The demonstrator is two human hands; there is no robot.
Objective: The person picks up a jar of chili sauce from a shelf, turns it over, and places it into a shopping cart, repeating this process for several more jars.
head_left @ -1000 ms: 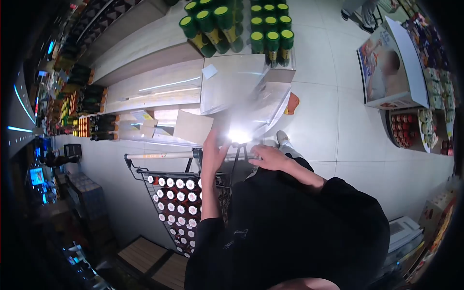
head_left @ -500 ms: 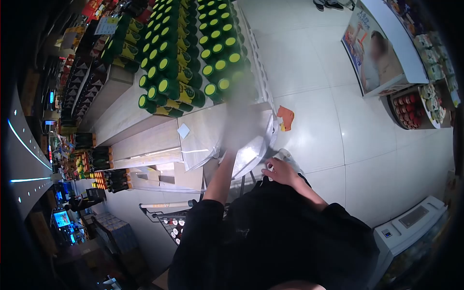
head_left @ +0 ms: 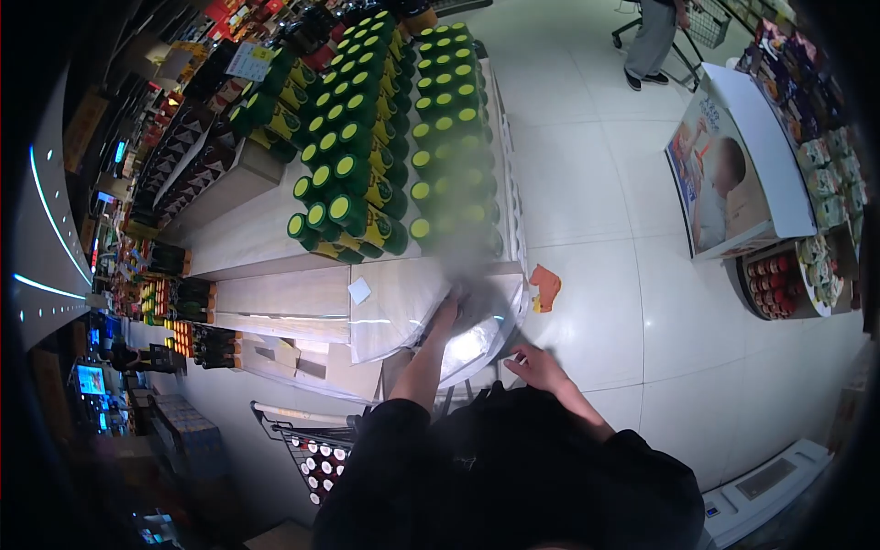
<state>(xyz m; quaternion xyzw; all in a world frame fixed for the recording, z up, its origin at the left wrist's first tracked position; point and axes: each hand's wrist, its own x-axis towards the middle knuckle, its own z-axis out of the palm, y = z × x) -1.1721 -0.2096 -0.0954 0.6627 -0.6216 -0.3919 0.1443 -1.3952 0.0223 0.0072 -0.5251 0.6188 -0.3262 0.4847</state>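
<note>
My left hand (head_left: pixel 451 301) reaches forward over clear plastic wrap (head_left: pixel 390 312) at the near corner of a bottle display. A grey blur covers its fingers, so I cannot see what they touch. Close by on the right, my right hand (head_left: pixel 539 368) hovers beside the wrap's edge, thumb and fingers apart, holding nothing visible. Beyond the left hand stand rows of green bottles (head_left: pixel 376 229) with yellow-green caps and yellow labels. Below the left hand lies a shiny plastic-covered surface (head_left: pixel 466 344). A small white card (head_left: pixel 358 291) rests on the display ledge.
A cart (head_left: pixel 316 458) with white-capped bottles stands at my left. On the floor lies an orange scrap (head_left: pixel 545 287). A poster-covered stand (head_left: pixel 733 174) and a white appliance (head_left: pixel 765 490) are on the right. A person (head_left: pixel 653 41) stands by a shopping cart at top right.
The view has tilted, so the display and floor sit lower in it. More of the person and their cart shows at top right. Both hands remain near the plastic.
</note>
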